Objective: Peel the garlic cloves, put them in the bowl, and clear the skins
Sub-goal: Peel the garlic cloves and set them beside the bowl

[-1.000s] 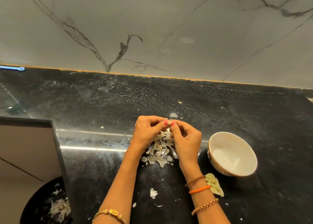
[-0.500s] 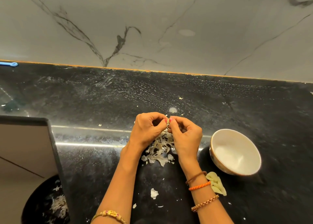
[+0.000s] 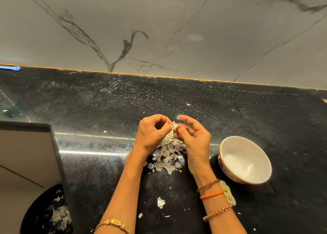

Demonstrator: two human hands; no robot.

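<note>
Backdrop: pale marble-look wall (image 3: 177,30) with dark veins, meeting the counter along a thin orange seam.
Surface: black speckled counter (image 3: 88,101), glossy, streaked with whitish smears and small flecks.
Writing: no readable brand, label or lettering anywhere in view.
Left hand (image 3: 152,134): fingers curled, thumb and forefinger pinching a strip of papery skin that hangs off the clove.
Right hand (image 3: 194,141): thumb and middle fingers pinching the garlic clove (image 3: 175,127); forefinger lifted and stretched out above it.
Clove position: held in the air between both hands, over the skin pile, left of the bowl.
Skin pile (image 3: 168,156): loose heap of whitish peelings on the counter, below and between the wrists.
Stray skins: one larger flake (image 3: 160,202) nearer the viewer, smaller bits beside it.
Bowl (image 3: 246,160): white inside, darker patterned rim, on the counter right of the right hand; nothing visible inside.
Peeled cloves (image 3: 229,193): pale yellow-green, on the counter just beside the right wrist, in front of the bowl.
Bin (image 3: 47,214): dark, lower left below the counter edge, with white skins inside.
Far left: small blue object (image 3: 10,68) at the wall seam; too small to identify.
</note>
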